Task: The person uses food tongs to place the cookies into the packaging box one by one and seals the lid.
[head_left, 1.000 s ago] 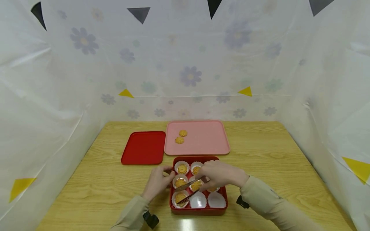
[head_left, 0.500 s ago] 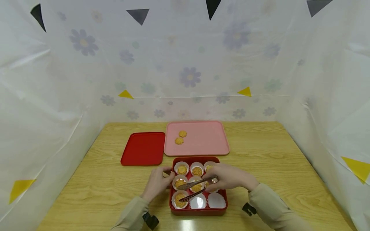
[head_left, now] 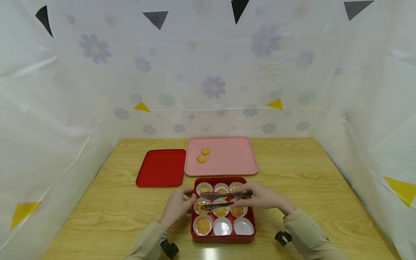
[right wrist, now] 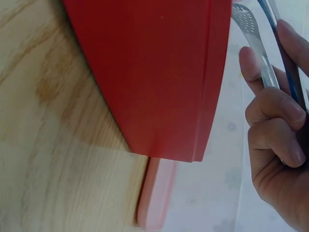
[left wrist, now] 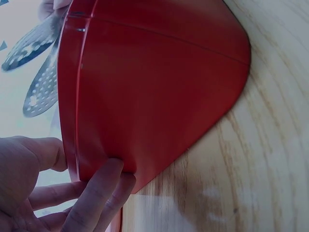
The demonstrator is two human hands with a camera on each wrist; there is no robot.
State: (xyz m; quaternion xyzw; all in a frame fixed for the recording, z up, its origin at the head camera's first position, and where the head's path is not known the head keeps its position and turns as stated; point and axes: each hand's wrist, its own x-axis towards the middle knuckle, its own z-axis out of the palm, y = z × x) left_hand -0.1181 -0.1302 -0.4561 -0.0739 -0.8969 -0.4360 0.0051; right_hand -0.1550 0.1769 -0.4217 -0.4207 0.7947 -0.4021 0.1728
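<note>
A red box point(head_left: 224, 239) holds white paper cups in rows, several with piped butter cookies inside. At its front left lies a swirled cookie point(head_left: 203, 226) in its cup; the front middle cup point(head_left: 222, 227) and front right cup point(head_left: 243, 226) contain no cookie. My left hand point(head_left: 177, 206) holds the box's left wall, thumb at the rim and fingers point(left wrist: 99, 191) against the outside. My right hand point(head_left: 261, 196) grips metal tongs point(head_left: 212, 195) over the box's middle and back rows. Their perforated ends are spread, with nothing between them.
Behind the box lies a pink tray point(head_left: 232, 157) bearing two loose cookies point(head_left: 205, 151). A red tray point(head_left: 160, 168) sits left of it on the wooden table point(head_left: 286, 166). White patterned sheeting point(head_left: 214, 72) surrounds the table's back and sides.
The tongs have moved off the front left cookie, backward and up, and their ends have spread apart. My right hand has drifted right; my left hand stays on the box.
</note>
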